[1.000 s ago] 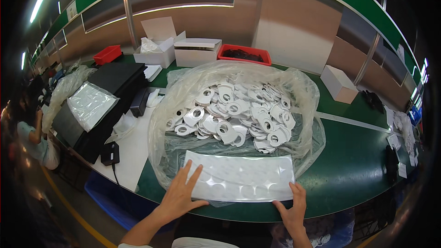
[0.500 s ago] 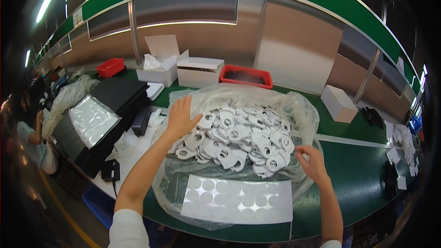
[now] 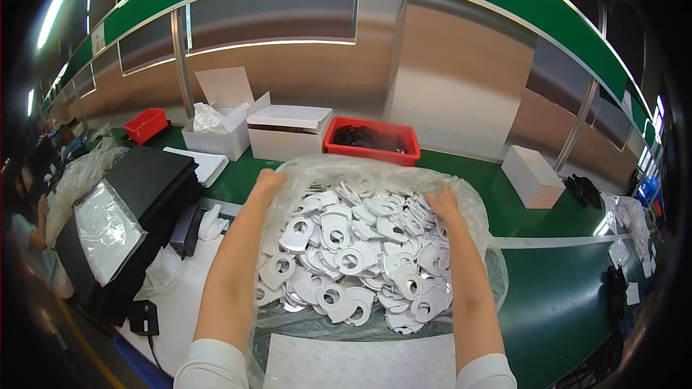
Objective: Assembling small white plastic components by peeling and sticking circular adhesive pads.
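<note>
A clear plastic bag (image 3: 484,205) lies spread on the green table under a large heap of white flat plastic parts (image 3: 353,259), each with a round hole. My left hand (image 3: 269,183) is closed on the bag's far left edge. My right hand (image 3: 442,204) is at the far right of the heap, its fingers bent over the bag's plastic; the fingertips are partly hidden. Between my forearms, a white sheet (image 3: 360,364) lies at the near edge, cut off by the bottom of the view.
Behind the bag stand a red bin (image 3: 371,140) of black pieces and two white boxes (image 3: 288,133). A closed white box (image 3: 532,176) is at the right. At the left are black sheets (image 3: 162,180) with a silvery packet (image 3: 108,230) on top. A person (image 3: 32,238) sits far left.
Both hands have moved to the bag's far side, the right one from beside the heap. The heap and the white sheet now appear nearer, and my view has shifted.
</note>
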`<action>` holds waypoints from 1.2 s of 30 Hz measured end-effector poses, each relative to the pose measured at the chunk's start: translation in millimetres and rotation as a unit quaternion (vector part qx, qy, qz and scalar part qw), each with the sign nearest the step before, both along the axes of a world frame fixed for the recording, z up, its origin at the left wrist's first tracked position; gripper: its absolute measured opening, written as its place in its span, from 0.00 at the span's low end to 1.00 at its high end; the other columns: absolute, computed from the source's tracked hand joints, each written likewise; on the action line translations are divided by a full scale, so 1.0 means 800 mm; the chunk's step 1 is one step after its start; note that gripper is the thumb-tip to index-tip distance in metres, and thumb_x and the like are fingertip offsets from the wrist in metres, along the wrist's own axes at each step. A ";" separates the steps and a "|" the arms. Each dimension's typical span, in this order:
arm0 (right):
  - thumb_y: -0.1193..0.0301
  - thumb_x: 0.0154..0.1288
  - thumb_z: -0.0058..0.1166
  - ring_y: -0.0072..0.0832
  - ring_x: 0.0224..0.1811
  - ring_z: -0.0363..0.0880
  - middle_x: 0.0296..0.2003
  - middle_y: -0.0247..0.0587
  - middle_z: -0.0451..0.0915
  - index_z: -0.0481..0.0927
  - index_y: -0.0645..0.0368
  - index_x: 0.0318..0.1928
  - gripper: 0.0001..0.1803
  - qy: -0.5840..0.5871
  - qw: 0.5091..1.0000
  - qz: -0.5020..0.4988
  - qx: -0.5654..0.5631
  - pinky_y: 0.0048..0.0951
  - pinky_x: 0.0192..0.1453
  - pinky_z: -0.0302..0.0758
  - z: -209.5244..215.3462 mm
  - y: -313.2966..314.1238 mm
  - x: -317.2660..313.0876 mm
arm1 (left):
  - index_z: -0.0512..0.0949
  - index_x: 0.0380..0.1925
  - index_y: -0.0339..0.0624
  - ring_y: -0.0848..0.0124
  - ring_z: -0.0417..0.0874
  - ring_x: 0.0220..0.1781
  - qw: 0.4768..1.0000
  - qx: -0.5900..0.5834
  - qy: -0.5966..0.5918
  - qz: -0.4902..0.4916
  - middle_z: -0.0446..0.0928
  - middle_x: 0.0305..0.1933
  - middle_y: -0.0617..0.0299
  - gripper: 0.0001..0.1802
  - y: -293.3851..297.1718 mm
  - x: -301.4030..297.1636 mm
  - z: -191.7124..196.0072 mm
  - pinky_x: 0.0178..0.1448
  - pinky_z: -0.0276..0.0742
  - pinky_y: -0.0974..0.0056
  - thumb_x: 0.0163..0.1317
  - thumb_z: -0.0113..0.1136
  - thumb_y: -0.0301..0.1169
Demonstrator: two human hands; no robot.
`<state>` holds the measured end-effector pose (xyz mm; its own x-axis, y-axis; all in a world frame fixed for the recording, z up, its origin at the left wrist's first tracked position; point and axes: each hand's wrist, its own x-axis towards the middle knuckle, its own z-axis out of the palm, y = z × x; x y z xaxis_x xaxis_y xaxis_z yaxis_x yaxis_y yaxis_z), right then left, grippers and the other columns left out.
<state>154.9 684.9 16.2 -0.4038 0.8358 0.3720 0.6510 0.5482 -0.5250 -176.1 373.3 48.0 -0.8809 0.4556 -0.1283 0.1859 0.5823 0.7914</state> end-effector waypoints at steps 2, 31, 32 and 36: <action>0.59 0.52 0.62 0.39 0.39 0.80 0.38 0.53 0.80 0.79 0.66 0.42 0.23 -0.025 0.998 0.015 -0.061 0.34 0.45 0.75 -0.005 0.024 0.012 | 0.71 0.52 0.27 0.57 0.80 0.49 0.997 0.059 -0.047 -0.031 0.77 0.50 0.48 0.27 0.019 0.021 0.027 0.50 0.75 0.51 0.60 0.57 0.40; 0.73 0.69 0.44 0.16 0.31 0.70 0.30 0.26 0.72 0.71 0.54 0.43 0.05 0.588 0.688 0.293 -0.308 0.19 0.38 0.67 0.042 -0.203 0.225 | 0.80 0.40 0.35 0.65 0.81 0.40 0.925 0.318 0.141 -0.155 0.81 0.40 0.55 0.15 -0.207 0.131 -0.029 0.45 0.79 0.63 0.57 0.58 0.34; 0.73 0.69 0.44 0.16 0.31 0.70 0.30 0.26 0.72 0.71 0.54 0.43 0.05 0.588 0.688 0.293 -0.308 0.19 0.38 0.67 0.034 -0.195 0.225 | 0.80 0.39 0.35 0.66 0.81 0.40 0.930 0.322 0.111 -0.139 0.81 0.40 0.55 0.15 -0.215 0.124 -0.039 0.45 0.78 0.63 0.57 0.58 0.34; 0.71 0.66 0.46 0.13 0.28 0.69 0.27 0.24 0.72 0.73 0.53 0.39 0.04 0.415 0.822 0.274 -0.278 0.16 0.31 0.66 0.025 -0.160 0.232 | 0.80 0.37 0.35 0.66 0.81 0.38 0.937 0.340 -0.021 -0.074 0.81 0.38 0.55 0.14 -0.158 0.080 -0.017 0.44 0.78 0.63 0.58 0.58 0.35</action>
<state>340.7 557.2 36.1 -0.5762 0.7474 0.3307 -0.3211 0.1651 -0.9325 -112.3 246.8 34.3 -0.8021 0.5615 0.2032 0.1857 -0.0888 0.9786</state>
